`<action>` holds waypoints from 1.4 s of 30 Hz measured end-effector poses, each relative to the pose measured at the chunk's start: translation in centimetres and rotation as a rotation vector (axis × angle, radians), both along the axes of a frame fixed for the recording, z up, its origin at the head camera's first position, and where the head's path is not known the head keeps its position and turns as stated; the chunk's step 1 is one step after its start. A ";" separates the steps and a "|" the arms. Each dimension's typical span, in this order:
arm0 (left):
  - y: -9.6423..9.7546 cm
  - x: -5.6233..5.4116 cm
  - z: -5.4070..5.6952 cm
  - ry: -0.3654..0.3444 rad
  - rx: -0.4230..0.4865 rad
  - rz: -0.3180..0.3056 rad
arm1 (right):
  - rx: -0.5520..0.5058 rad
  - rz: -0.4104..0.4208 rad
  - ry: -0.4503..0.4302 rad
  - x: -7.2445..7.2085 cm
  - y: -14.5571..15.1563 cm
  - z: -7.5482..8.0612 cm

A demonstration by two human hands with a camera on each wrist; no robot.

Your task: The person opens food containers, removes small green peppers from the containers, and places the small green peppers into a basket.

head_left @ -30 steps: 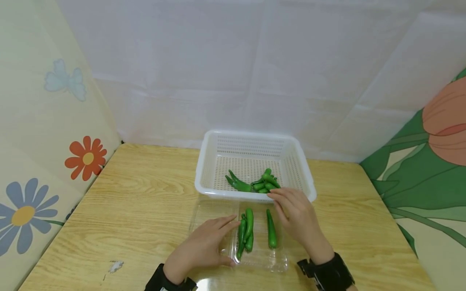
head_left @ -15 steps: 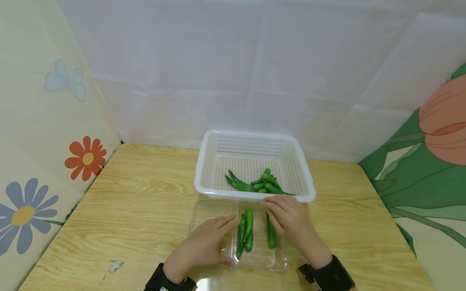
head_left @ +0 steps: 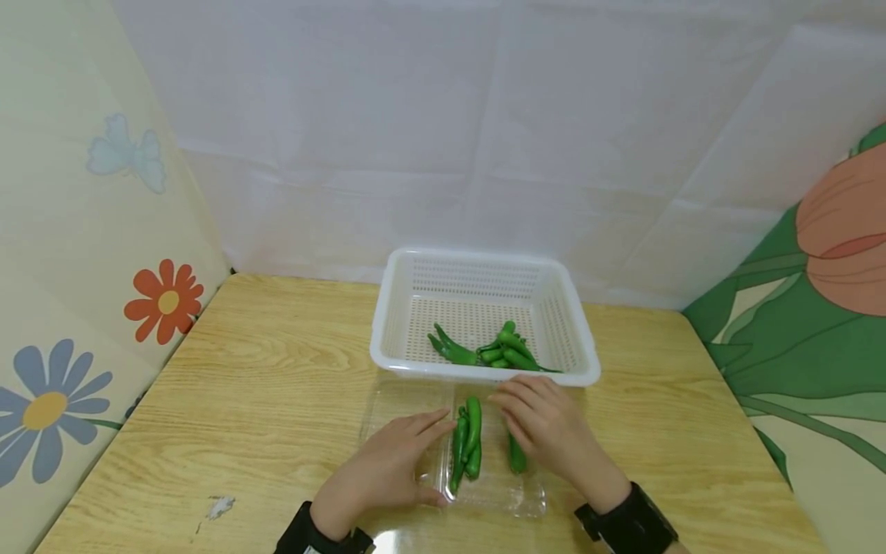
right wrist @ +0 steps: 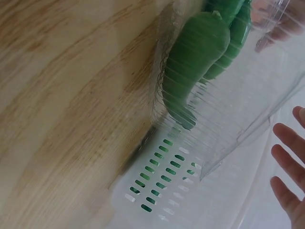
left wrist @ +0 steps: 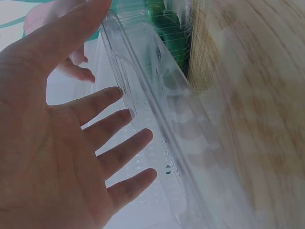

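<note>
A clear plastic clamshell box point(head_left: 493, 492) lies open on the table. Several green chili peppers point(head_left: 474, 431) lie bunched along the left of its right half, and one more pepper point(head_left: 517, 458) lies apart at the right. My left hand point(head_left: 388, 465) rests at the box's middle fold; its fingers are extended along the plastic edge point(left wrist: 138, 71) in the left wrist view. Over the lone pepper's upper end hovers my right hand point(head_left: 550, 427), covering that end in the head view. Its fingers point(right wrist: 288, 162) look spread and hold nothing in the right wrist view.
Just behind the box stands a white perforated basket point(head_left: 484, 375), with several more green peppers point(head_left: 515, 354) inside near its front wall. The wooden table point(head_left: 277, 369) meets a white cloth backdrop point(head_left: 332, 154), with patterned sheets at both sides.
My right hand has drawn back from the basket's front rim, leftward and toward me, over the lone pepper. A pepper stem in the basket has come into view. The left hand stays put.
</note>
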State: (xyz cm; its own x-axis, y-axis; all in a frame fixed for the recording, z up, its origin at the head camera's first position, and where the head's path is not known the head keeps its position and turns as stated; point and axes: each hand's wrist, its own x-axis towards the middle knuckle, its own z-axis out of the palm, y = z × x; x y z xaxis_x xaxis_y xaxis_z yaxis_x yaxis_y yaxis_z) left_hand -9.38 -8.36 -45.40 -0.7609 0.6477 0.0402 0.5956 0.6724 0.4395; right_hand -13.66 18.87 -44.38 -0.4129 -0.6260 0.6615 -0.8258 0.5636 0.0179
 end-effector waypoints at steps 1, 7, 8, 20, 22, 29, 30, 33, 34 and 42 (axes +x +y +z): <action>0.0 0.0 0.0 -0.001 0.000 0.000 | 0.011 0.002 -0.004 0.0 0.0 0.0; 0.0 0.0 -0.1 0.006 0.007 -0.010 | 0.111 0.036 -0.017 0.2 -0.1 -0.1; 0.0 0.0 -0.1 0.006 0.009 -0.011 | 0.127 0.047 -0.022 0.2 -0.2 -0.1; 0.0 0.0 -0.1 -0.033 0.008 -0.002 | 0.281 0.123 -0.062 -0.1 -0.6 -0.2; 0.0 0.0 -0.1 -0.027 0.007 -0.003 | 0.297 0.128 -0.071 -0.2 -0.7 -0.3; 0.0 -0.1 -0.1 -0.014 0.007 -0.005 | 0.316 0.121 -0.145 -0.7 -1.0 -0.4; 0.0 -0.1 -0.1 -0.013 0.006 -0.005 | 0.316 0.118 -0.157 -0.7 -1.1 -0.4; 0.0 -0.1 -0.1 -0.005 0.006 -0.007 | 0.322 0.112 -0.185 -0.9 -1.3 -0.3; -0.1 -0.1 -0.1 -0.001 0.005 -0.007 | 0.327 0.111 -0.189 -0.9 -1.3 -0.3; 0.0 -0.2 -0.1 0.013 0.001 -0.013 | 0.356 0.102 -0.226 -1.4 -1.7 -0.5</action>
